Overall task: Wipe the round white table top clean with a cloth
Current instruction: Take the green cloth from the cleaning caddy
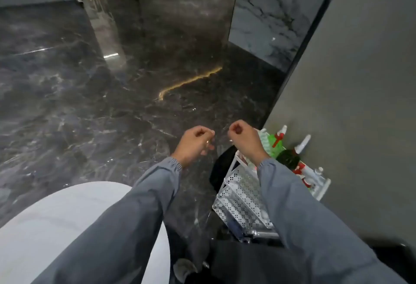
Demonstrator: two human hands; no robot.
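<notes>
The round white table top (pixel 56 216) was seen at the lower left, cut off by the frame's edge, and part of its right side was covered by the left sleeve (pixel 135 216). Beyond it, a dark, glossy marble floor (pixel 90 92) was spread across most of the view, and a thin golden streak (pixel 191 81) was reflected in it near the middle.

The left hand (pixel 193 143) was held up in the air above the floor, well apart from the table top. Its fingers were curled in towards the palm and nothing was seen to be held in them; a ring (pixel 207 141) was worn on one finger. Just beside it, the right hand (pixel 244 140) was raised at about the same height, apart from the left. It was drawn into a loose fist, and nothing was seen to be gripped by it either. Both arms were clothed in grey, and the right sleeve (pixel 304 216) was gathered at the wrist.

Below the right hand, a white perforated rack (pixel 240 196) was set on the floor. At its far side, a green spray bottle (pixel 278 142) and a dark spray bottle (pixel 288 158) were stood close together. The rack was placed against a plain grey wall (pixel 360 81), by which the right of the view was filled.
</notes>
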